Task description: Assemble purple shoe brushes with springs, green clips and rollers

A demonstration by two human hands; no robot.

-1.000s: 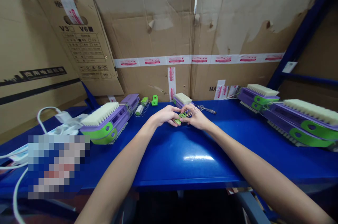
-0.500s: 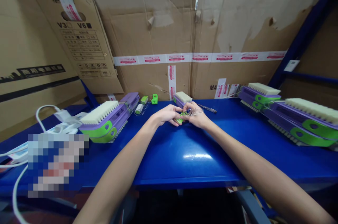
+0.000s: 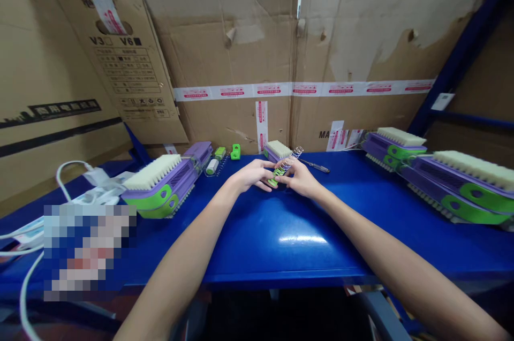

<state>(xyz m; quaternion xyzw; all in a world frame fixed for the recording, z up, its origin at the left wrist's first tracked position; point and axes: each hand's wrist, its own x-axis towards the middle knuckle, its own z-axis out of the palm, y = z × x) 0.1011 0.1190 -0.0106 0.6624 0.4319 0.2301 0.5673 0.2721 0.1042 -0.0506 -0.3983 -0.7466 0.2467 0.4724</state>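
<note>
Both hands meet at the middle of the blue table (image 3: 281,234). My left hand (image 3: 252,175) is closed on a small green plastic part (image 3: 275,178). My right hand (image 3: 299,177) pinches a metal coil spring (image 3: 292,157) whose free end tilts up and to the right, its lower end at the green part. Just behind the hands lies a small purple brush piece with white bristles (image 3: 276,150).
A purple and green brush unit (image 3: 163,186) lies at left, with small green parts (image 3: 235,151) and a spring (image 3: 220,165) behind it. More brush units (image 3: 450,180) line the right side. A thin metal tool (image 3: 317,166) lies behind my right hand. White cables (image 3: 68,180) sit far left. Cardboard boxes (image 3: 241,52) wall the back.
The spring's free end has swung upward from lying nearly flat to tilting up. Both hands stay in place at the green part.
</note>
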